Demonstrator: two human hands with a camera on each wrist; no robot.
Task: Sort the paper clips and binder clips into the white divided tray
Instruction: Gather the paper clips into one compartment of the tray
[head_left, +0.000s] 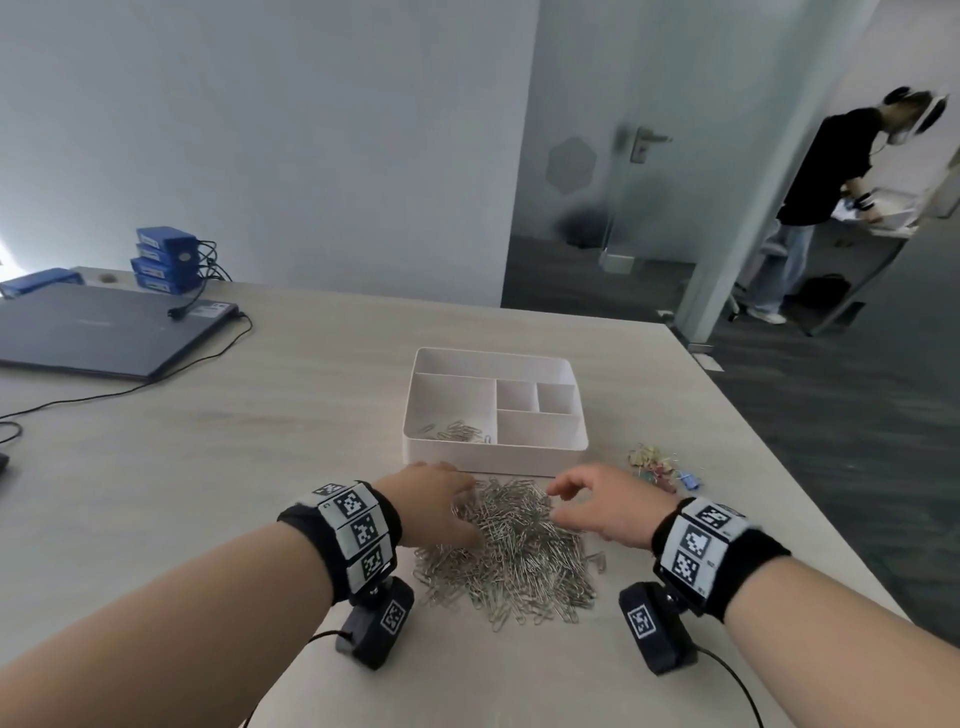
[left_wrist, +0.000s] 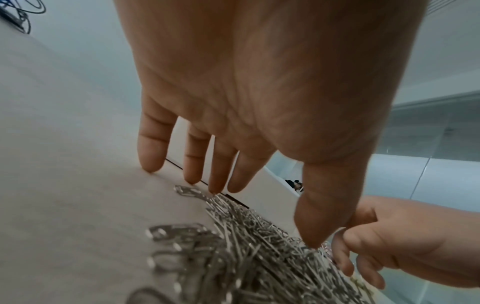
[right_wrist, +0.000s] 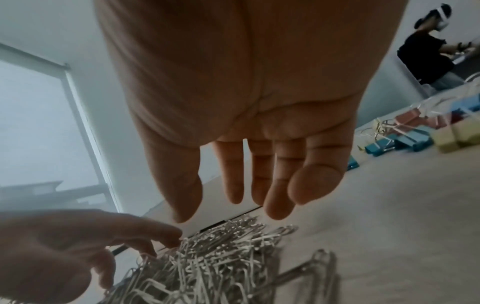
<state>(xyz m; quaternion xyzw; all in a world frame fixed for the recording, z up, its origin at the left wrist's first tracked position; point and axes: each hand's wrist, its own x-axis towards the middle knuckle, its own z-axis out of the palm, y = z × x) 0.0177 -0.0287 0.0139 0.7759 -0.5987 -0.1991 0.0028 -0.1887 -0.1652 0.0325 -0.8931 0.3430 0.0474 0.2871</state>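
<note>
A big heap of silver paper clips (head_left: 514, 556) lies on the table just in front of the white divided tray (head_left: 493, 460). A few paper clips (head_left: 460, 431) lie in the tray's large left compartment. Coloured binder clips (head_left: 660, 465) sit to the right of the tray. My left hand (head_left: 467, 512) reaches into the heap's left side, fingers straight; in the left wrist view its fingertips (left_wrist: 153, 162) touch the table by the tray wall and the thumb touches the heap (left_wrist: 246, 257). My right hand (head_left: 558, 504) hovers over the heap's right side with relaxed fingers (right_wrist: 275, 205), holding nothing.
A shut laptop (head_left: 104, 332) with cables and stacked blue boxes (head_left: 166, 260) occupy the far left of the table. The table's right edge (head_left: 769, 447) runs close to the binder clips (right_wrist: 415, 135). A person (head_left: 826, 197) stands at another desk, far right.
</note>
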